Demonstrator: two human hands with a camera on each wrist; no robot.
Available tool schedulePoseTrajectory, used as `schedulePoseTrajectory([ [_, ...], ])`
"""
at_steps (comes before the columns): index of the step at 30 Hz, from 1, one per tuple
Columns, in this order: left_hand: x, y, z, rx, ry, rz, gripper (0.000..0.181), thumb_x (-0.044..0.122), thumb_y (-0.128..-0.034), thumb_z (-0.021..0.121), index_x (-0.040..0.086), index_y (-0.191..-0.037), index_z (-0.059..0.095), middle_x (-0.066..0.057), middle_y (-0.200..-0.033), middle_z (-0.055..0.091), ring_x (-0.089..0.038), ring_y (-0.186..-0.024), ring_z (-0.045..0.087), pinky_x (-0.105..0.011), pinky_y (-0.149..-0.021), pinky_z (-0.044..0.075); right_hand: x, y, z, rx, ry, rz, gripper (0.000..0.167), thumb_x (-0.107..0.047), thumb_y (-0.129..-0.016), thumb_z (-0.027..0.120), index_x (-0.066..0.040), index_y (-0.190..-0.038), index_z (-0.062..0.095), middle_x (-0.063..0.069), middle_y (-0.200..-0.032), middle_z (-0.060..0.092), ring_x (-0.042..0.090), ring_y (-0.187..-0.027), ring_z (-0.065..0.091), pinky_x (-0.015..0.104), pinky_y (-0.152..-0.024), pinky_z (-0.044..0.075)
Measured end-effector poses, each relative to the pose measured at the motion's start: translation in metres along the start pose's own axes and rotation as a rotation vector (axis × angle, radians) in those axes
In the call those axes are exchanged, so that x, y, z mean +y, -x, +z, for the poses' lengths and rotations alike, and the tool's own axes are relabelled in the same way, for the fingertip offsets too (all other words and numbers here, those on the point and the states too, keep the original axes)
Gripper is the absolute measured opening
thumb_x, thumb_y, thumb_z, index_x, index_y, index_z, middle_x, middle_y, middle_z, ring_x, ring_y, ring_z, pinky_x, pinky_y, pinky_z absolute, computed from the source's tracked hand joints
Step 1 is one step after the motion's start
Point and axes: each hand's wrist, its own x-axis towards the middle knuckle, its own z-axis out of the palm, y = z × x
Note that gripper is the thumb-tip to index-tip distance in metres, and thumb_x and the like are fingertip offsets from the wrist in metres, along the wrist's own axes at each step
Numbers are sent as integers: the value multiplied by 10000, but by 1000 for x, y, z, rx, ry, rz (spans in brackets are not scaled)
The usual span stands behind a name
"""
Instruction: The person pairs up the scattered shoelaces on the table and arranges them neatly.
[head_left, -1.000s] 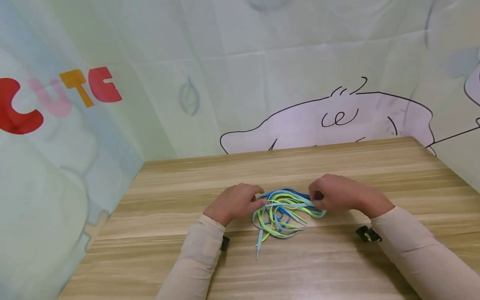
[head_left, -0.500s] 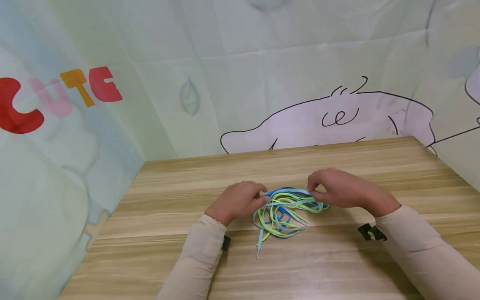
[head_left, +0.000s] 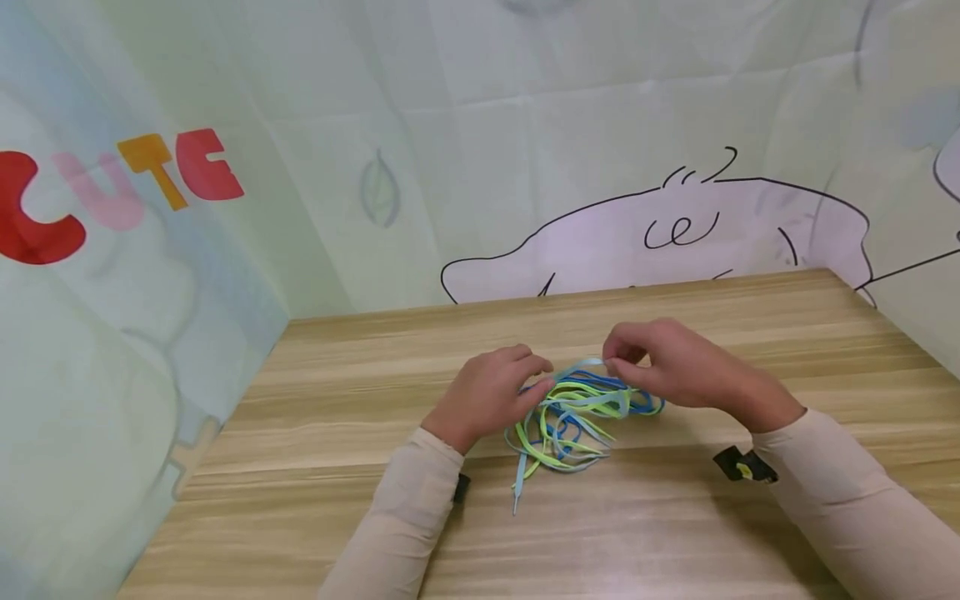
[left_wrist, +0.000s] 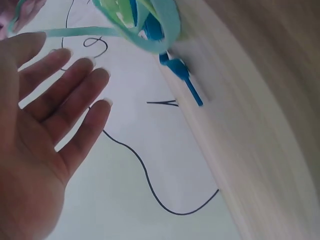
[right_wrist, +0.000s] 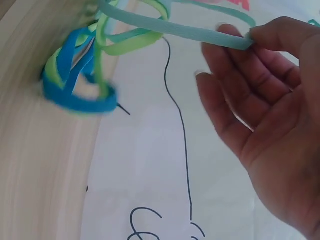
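Observation:
A loose tangle of flat shoelaces [head_left: 570, 417] in light blue, lime green and darker blue lies on the wooden table. Between thumb and fingertips, my right hand [head_left: 675, 362] pinches a light blue shoelace [right_wrist: 200, 33], raising a loop of it above the pile. My left hand [head_left: 495, 396] is at the pile's left side, its thumb at the raised lace. In the left wrist view its fingers [left_wrist: 75, 95] are spread and loosely bent, with a gap between thumb and index. A dark blue lace tip [left_wrist: 192, 90] hangs out of the bundle there.
The wooden table [head_left: 360, 367] reaches back to a printed cloth backdrop [head_left: 450, 150] with cartoon lines and coloured letters. A black wrist device [head_left: 745, 467] is strapped under the right sleeve.
My right hand has moved up and slightly left, lifting a light blue lace off the pile. My left hand has shifted right and up towards that lace.

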Motion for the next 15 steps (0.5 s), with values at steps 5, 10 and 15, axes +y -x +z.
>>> schedulePoseTrajectory([
  [5, 7, -3, 0, 27, -42, 38, 354, 440, -994, 608, 161, -1184, 713, 36, -1042, 663, -109, -875, 644, -292, -762, 545, -5, 0, -3, 56, -64, -31, 29, -172, -978, 663, -146, -979, 677, -107, -848, 662, 88, -779, 613, 326, -741, 542],
  [10, 15, -3, -2, 36, -60, 56, 364, 474, -951, 663, 163, -1126, 737, 44, -959, 669, -102, -782, 633, -275, -684, 528, -11, 2, -4, 104, -206, -51, 40, -120, -980, 650, -145, -986, 680, -79, -888, 697, 135, -808, 644, 307, -745, 544],
  [15, 21, -7, -4, 19, -8, 104, 351, 532, -919, 678, 190, -840, 689, 99, -708, 543, -54, -605, 504, -219, -556, 416, -15, 3, -8, 154, -350, -86, 53, -39, -982, 622, -69, -983, 666, -43, -880, 722, 177, -812, 700, 298, -753, 564],
])
